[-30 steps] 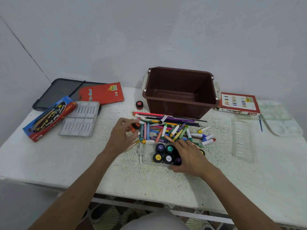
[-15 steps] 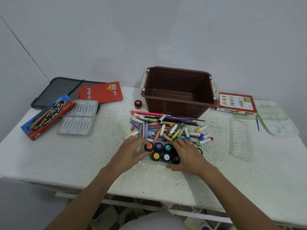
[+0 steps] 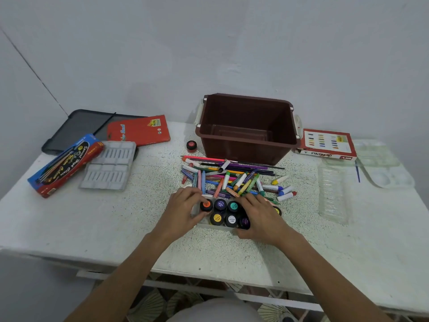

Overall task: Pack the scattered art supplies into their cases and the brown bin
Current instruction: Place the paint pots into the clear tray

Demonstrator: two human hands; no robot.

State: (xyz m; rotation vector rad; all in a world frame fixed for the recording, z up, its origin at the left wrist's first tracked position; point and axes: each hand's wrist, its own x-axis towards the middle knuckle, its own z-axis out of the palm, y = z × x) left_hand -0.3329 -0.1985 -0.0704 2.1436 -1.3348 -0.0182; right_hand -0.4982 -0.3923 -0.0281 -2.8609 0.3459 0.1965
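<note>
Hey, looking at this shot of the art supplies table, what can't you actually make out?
All in the head view:
The right hand covers the right end of the paint pot case, so its pots cannot be counted.
The left hand pinches the orange-lidded pot; its fingers hide whether it is seated.
The lid labels are too small to read.
The brown bin: its near wall hides part of its floor.

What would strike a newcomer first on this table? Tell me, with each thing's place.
The deep brown plastic bin stands open and empty at the back centre of the white speckled table. In front of it sprawls a bright heap of crayons and markers. Nearest the camera, the left hand pinches an orange-lidded paint pot at the left end of a clear tray of black paint pots, which the right hand grips.
</note>
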